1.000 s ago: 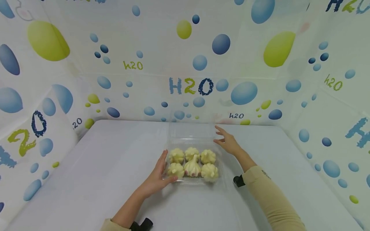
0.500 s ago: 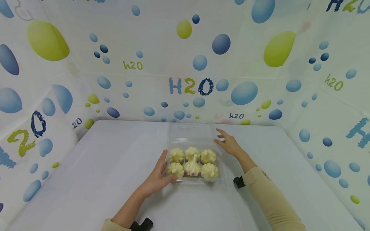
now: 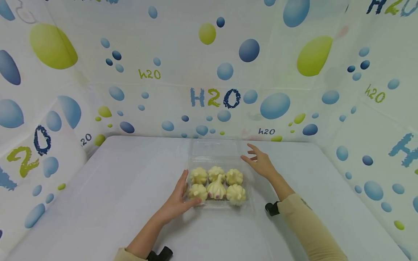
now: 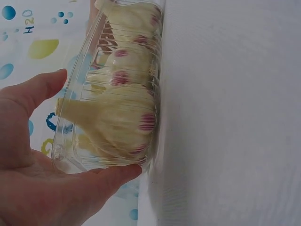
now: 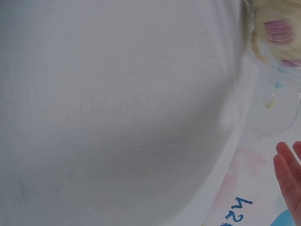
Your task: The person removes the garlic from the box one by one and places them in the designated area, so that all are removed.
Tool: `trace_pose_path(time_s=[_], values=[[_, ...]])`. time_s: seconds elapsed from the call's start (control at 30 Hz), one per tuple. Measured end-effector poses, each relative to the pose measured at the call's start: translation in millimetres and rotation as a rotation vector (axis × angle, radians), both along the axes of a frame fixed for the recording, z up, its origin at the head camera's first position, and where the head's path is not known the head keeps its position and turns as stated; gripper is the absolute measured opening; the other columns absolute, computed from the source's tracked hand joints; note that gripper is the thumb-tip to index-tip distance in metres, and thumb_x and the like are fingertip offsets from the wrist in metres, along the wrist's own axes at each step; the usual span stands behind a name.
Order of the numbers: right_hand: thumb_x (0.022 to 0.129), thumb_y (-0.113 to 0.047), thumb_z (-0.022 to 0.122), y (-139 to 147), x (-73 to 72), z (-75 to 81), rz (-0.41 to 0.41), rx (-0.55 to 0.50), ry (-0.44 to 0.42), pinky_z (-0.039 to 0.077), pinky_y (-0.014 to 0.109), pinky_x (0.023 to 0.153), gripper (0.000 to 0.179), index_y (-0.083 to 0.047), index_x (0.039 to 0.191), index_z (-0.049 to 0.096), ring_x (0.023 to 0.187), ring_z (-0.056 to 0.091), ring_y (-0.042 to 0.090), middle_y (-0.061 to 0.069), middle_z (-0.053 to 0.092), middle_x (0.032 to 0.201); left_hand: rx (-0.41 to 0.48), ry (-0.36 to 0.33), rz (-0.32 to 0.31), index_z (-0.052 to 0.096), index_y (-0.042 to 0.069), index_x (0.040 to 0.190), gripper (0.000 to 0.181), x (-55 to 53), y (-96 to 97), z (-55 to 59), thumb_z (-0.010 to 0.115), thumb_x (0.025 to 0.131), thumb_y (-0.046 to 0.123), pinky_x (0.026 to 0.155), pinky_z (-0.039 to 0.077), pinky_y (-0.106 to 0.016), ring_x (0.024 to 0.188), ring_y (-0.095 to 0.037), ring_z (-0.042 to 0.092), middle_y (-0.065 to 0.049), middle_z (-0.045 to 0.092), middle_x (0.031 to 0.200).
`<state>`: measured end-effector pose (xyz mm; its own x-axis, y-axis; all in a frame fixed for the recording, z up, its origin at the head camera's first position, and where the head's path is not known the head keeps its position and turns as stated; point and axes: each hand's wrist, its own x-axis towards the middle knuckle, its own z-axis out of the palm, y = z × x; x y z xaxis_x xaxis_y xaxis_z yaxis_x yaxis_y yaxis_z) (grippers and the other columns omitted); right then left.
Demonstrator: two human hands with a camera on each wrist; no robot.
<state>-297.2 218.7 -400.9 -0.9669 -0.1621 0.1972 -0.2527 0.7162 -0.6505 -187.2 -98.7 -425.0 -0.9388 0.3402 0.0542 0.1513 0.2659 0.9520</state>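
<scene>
A clear plastic clamshell container [image 3: 218, 205] stands on the table with its lid [image 3: 215, 148] folded back on the far side. Several pale garlic bulbs [image 3: 217, 187] sit inside it in two rows; purple marks show through the wall in the left wrist view. My left hand [image 3: 177, 203] holds the near left corner, fingers along the left side and thumb at the front edge. To the right of the lid is my right hand [image 3: 259, 161], fingers spread and holding nothing. Only a few of its fingertips [image 5: 284, 162] show in the right wrist view.
The white tabletop [image 3: 130, 174] spreads around the container. Behind it and at both sides rises a white patterned curtain [image 3: 176, 105] with blue and green drops. A dark wrist device [image 3: 271, 209] sits at the right sleeve.
The lid has tipped slightly farther back since the first frame. My right hand has drawn a little to the right, away from it. The left hand keeps its place on the container.
</scene>
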Motion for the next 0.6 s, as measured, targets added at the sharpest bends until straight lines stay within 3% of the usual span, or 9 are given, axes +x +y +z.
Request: trace_pose_path(time_s=[0.6], values=[[0.082, -0.05, 0.062, -13.3, 21.9, 16.9, -0.016, -0.079, 0.065, 0.047, 0.048, 0.085, 0.073, -0.015, 0.14, 0.036, 0.104, 0.056, 0.036, 0.02, 0.052, 0.126, 0.01, 0.025, -0.026, 0.006, 0.015, 0.148, 0.092, 1.7, -0.4, 2.9, 0.07, 0.081, 0.018, 0.103, 0.018, -0.056, 0.134, -0.043, 0.006, -0.013, -0.012, 0.151]])
